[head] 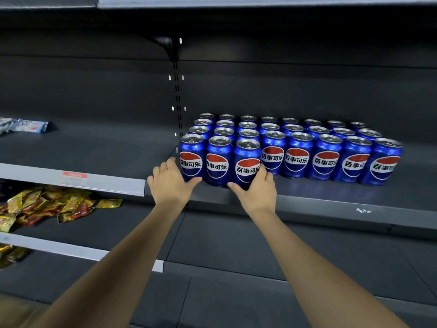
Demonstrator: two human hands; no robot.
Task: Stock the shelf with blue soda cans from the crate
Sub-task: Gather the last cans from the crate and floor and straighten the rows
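Dark grey metal shelf with a whole block of blue Pepsi cans on it, the Chinese-market kind. Every label facing out has the red/white/blue globe with 百事可乐 across the white band. They stand upright in neat rows running back toward the rear panel, silver tops and pull tabs showing. On the left end of the block, three cans stand one row further forward than the rest.

Both hands are on that front trio. The left hand is cupped against the outer side of the leftmost front can, fingers spread along its side and thumb at its base. The right hand is wrapped around the lower part of the third front can, thumb across the front under the logo, fingers round the right side. The middle front can sits pressed between the other two. So partly open hands bracing the group from both sides, all cans resting on the shelf.

No crate in view.

Off to the left, the next shelf bay has a couple of pale blue-and-white snack packets at the back, and its price rail has a red tag I can't read. One level down there's a messy pile of yellow and red snack packets, print too blurry to make out.
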